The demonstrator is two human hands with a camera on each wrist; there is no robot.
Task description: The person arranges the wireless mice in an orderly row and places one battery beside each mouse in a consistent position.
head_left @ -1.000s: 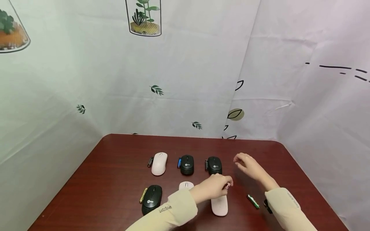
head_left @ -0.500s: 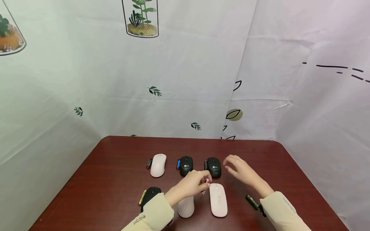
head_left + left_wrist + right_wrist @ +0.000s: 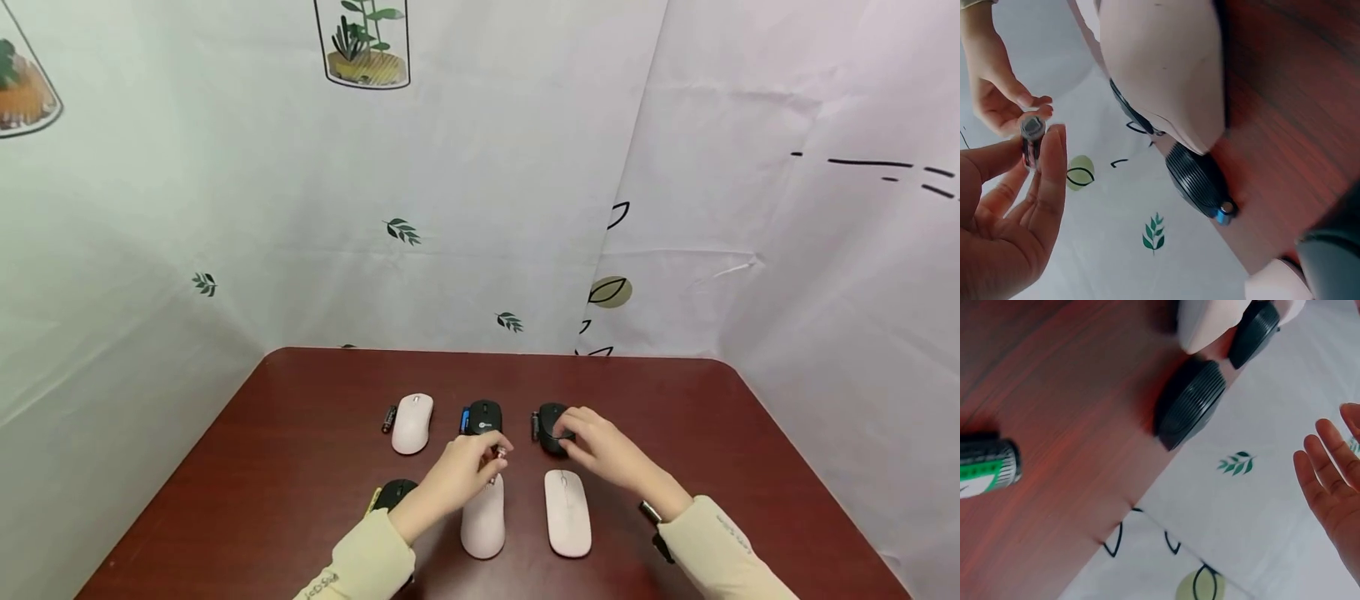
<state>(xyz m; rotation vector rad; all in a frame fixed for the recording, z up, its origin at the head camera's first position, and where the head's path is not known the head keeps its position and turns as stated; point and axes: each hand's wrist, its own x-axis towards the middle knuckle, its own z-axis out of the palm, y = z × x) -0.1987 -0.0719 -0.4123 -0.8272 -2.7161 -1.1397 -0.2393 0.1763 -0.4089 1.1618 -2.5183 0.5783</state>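
My left hand (image 3: 453, 477) pinches a small battery (image 3: 1032, 142) between thumb and fingertips, raised above a white mouse (image 3: 483, 525). In the left wrist view the battery's flat end faces the camera. The right hand (image 3: 603, 452) hovers beside a black mouse (image 3: 550, 427), partly covering it in the head view. Its fingers (image 3: 1329, 456) are loosely spread with nothing between them. A second white mouse (image 3: 568, 515) lies just in front of that hand. Near the right sleeve a green battery (image 3: 985, 465) lies on the table; the sleeve partly hides it in the head view.
In the back row are a white mouse (image 3: 412, 425) and a black mouse (image 3: 485, 415), with batteries at their left sides. Another black mouse (image 3: 393, 493) with a yellow battery (image 3: 372, 500) is partly behind the left forearm. A dark object (image 3: 662, 547) lies by the right cuff.
The left hand has moved left with the battery, away from the right-hand white mouse to over the middle one. The right hand has moved left, to the black mouse.
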